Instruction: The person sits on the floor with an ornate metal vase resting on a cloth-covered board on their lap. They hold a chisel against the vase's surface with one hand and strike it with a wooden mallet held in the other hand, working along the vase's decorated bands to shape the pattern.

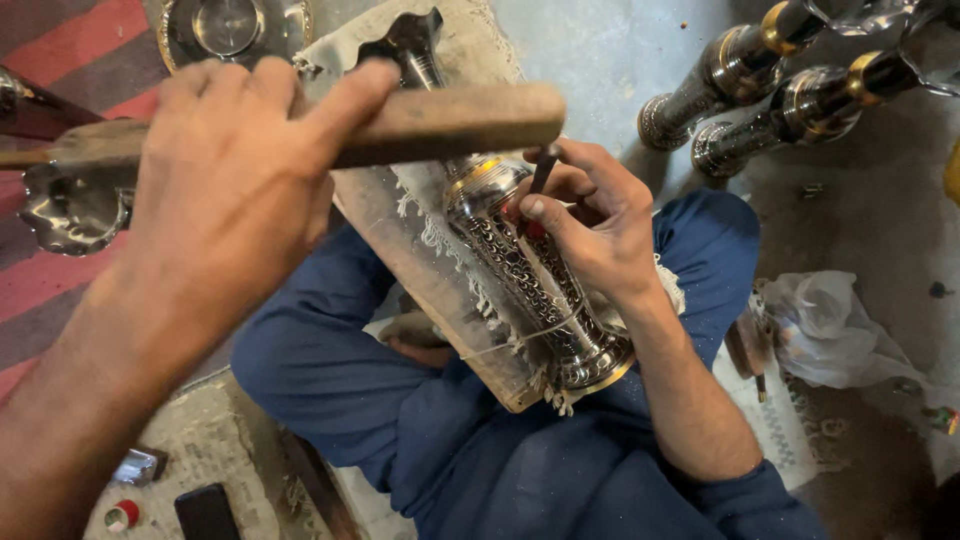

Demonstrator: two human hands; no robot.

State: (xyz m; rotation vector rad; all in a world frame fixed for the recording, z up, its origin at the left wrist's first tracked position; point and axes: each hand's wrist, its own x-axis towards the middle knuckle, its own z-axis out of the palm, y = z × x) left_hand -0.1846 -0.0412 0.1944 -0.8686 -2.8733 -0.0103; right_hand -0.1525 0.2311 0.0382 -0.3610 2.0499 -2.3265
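The floor (600, 60) is spreading grey under everything, with a red and grey striped mat (70, 60) lying at the upper left. A person in blue trousers (500, 440) is sitting cross-legged, and a wooden board (420, 270) draped in fringed cloth is resting across the lap.

On that board an engraved metal vase (530, 290) is lying on its side, its long axis running from the narrow neck at the top centre down to the gold-rimmed base at the lower right.

The left hand (240, 180) is wrapping fully closed around a wooden mallet (440, 120), which is being held level just above the vase and is hiding part of its neck. The right hand (600, 225) is pinching a thin dark chisel (543, 170) between thumb and fingers, tip down on the vase's patterned side.

Two similar dark vases (780, 90) with gold bands are lying on the floor at the upper right. A crumpled white plastic bag (830, 330) is sitting at the right. A scalloped metal tray (70, 215) is lying at the left, a round dish (230, 25) at the top, and a small red-capped container (122, 515) at the bottom left.
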